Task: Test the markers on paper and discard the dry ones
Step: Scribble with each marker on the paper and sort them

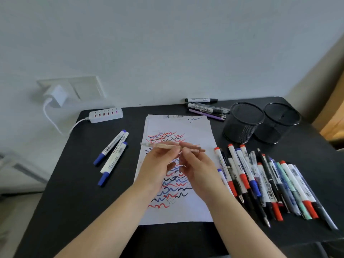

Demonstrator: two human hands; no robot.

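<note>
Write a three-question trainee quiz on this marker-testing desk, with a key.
1. True or false: the two mesh cups stand at the far right of the table.
2. How many markers lie in the group left of the paper? A) one B) three C) six
3. What do the left hand and right hand hold together over the paper?

Key: 1 true. 2 B, the three blue-capped markers. 3 One blurred marker, gripped at both ends; its colour is unclear.
</note>
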